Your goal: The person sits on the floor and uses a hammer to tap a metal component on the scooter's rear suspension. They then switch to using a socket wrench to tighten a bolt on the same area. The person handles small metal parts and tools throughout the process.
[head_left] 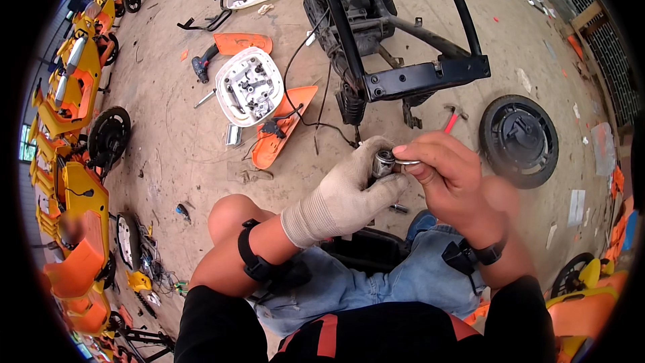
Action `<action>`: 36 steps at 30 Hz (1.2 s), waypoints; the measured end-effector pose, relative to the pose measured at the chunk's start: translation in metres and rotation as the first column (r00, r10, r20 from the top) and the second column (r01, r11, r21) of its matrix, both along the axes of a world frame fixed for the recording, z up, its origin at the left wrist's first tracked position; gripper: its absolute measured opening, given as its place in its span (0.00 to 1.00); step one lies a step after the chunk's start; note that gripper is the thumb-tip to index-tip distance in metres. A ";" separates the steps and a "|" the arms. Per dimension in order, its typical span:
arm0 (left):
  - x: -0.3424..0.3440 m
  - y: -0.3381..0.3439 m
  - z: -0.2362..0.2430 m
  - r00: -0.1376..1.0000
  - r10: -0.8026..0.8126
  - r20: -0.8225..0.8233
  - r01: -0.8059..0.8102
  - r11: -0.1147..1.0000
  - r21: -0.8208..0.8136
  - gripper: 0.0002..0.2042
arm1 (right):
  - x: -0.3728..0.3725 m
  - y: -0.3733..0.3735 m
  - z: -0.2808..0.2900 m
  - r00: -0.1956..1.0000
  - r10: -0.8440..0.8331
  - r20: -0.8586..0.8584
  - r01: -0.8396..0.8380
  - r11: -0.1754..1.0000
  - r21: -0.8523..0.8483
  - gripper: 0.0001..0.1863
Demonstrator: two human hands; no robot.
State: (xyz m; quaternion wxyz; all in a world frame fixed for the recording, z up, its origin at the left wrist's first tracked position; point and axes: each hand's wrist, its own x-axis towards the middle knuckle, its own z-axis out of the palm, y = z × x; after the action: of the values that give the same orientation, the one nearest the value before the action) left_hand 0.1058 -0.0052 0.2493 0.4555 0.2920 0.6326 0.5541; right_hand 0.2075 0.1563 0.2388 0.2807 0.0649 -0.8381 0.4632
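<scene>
In front of you, your gloved left hand (349,189) curls its fingers around one cylindrical metal part (383,164) while your bare right hand (451,178), angled inward, pinches one thin metal piece (408,162) just beside it, with one hammer (454,116), one black wheel (519,142) and one black frame (430,81) beyond.

soft even light, black curved rim
</scene>
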 end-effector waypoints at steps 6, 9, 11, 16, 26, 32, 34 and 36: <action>-0.002 0.000 -0.005 0.997 -0.046 -0.065 0.043 0.997 -0.059 0.22 | 0.000 0.000 0.002 0.999 -0.034 -0.034 0.037 0.992 0.118 0.23; -0.002 0.001 -0.006 0.998 -0.047 -0.033 0.045 0.996 -0.071 0.22 | 0.000 0.000 0.003 0.999 -0.036 -0.024 0.038 0.993 0.111 0.23; -0.002 0.002 -0.008 0.998 -0.049 -0.037 0.047 0.997 -0.063 0.21 | 0.000 0.001 0.003 0.999 -0.029 -0.015 0.030 0.994 0.102 0.23; -0.003 0.000 -0.011 0.995 -0.072 -0.075 0.068 0.996 -0.059 0.20 | -0.001 0.003 0.002 1.000 -0.008 0.011 0.007 0.988 0.156 0.21; 0.007 0.000 0.006 0.992 -0.045 0.115 0.058 0.992 -0.111 0.22 | 0.002 -0.013 0.002 0.985 -0.116 -0.127 0.151 0.935 0.320 0.21; 0.011 0.000 0.002 0.999 -0.032 0.025 0.034 0.996 -0.088 0.20 | 0.002 -0.018 -0.003 0.969 -0.143 -0.202 0.207 0.915 0.347 0.20; 0.012 0.000 0.005 0.999 -0.010 0.037 0.014 0.995 -0.098 0.19 | 0.003 -0.018 -0.004 0.966 -0.154 -0.210 0.221 0.909 0.354 0.20; 0.015 0.001 -0.003 1.000 -0.004 0.009 0.004 0.999 -0.042 0.19 | 0.003 -0.019 -0.005 0.962 -0.176 -0.209 0.245 0.896 0.370 0.20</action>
State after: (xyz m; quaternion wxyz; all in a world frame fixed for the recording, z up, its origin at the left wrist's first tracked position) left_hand 0.1207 -0.0045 0.2459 0.4656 0.2810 0.6415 0.5410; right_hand 0.2108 0.1370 0.2334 0.3812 0.0679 -0.8887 0.2454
